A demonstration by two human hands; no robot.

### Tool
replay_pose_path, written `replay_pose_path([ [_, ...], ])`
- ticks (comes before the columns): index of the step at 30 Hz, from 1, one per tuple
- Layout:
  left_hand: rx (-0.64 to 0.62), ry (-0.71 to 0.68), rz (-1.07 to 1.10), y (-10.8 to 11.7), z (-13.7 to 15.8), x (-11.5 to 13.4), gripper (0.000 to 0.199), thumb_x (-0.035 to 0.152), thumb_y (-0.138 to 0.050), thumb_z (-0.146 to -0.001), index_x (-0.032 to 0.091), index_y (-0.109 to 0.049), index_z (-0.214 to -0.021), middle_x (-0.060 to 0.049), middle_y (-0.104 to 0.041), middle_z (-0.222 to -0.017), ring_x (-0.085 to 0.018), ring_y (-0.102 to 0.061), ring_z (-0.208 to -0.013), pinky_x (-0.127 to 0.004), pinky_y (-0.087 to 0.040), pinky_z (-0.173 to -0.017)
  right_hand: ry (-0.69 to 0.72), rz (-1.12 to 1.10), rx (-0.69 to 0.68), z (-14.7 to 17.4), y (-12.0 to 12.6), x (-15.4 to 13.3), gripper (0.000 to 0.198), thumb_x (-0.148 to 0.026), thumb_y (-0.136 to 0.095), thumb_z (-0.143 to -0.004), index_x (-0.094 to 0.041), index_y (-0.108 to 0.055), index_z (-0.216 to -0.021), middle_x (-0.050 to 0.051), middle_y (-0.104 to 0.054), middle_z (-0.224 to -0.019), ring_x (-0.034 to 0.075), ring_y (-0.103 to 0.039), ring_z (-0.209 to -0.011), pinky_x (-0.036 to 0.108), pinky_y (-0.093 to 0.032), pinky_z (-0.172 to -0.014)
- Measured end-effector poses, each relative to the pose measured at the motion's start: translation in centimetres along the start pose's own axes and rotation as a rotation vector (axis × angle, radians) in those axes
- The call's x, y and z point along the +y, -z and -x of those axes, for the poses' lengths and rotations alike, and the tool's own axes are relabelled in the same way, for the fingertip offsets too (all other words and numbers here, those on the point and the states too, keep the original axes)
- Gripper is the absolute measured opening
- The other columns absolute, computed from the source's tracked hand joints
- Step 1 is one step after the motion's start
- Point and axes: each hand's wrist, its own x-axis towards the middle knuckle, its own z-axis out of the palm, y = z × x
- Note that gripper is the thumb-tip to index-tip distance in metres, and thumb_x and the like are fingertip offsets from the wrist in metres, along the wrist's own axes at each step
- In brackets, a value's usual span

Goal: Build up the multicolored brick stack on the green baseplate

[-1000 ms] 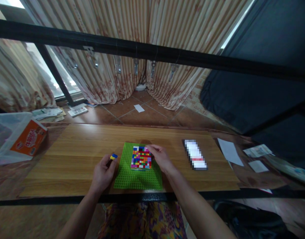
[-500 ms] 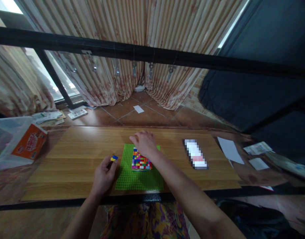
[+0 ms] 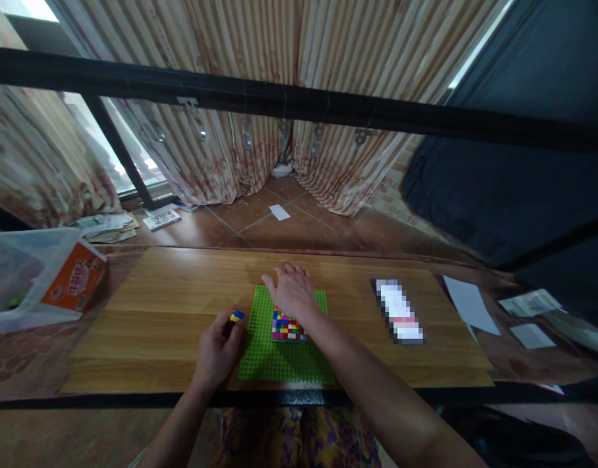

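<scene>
My left hand (image 3: 218, 351) is closed in a pinch on small toy bricks (image 3: 237, 316), blue and yellow, just left of a green studded baseplate (image 3: 284, 364). On that plate sits a block of many-coloured toy bricks (image 3: 290, 330). My right hand (image 3: 292, 289) lies palm down over the far part of this block, fingers stretched out and thumb apart. It hides the block's back portion, and I cannot tell how firmly it touches.
The plate lies on a wooden table (image 3: 157, 312). A phone with a blurred screen (image 3: 399, 312) rests to the right. At the left stands a clear plastic bin (image 3: 60, 240) with an orange label. A black rail (image 3: 328, 107) crosses beyond the table, before striped curtains (image 3: 231, 149).
The view has shifted slightly, moving the scene to the right. My right hand now lies flatter over the block with its fingers straighter, covering more of it. The left hand keeps its bricks.
</scene>
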Motion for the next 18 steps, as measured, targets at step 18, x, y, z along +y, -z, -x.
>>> replay_pose_path([
  [18, 0.020, -0.036, 0.061, 0.0, 0.4, 0.7, 0.020, 0.036, -0.047, -0.087, 0.019, -0.058, -0.084, 0.002, -0.055, -0.068, -0.013, -0.051, -0.064, -0.023, -0.040, -0.061, 0.057, -0.013, -0.219, -2.3, -0.7, -0.9, 0.059, -0.054, -0.027, -0.095, -0.014, -0.071, -0.090, 0.019, -0.069, -0.102, 0.028, -0.061, -0.101, 0.040, -0.040, -0.087],
])
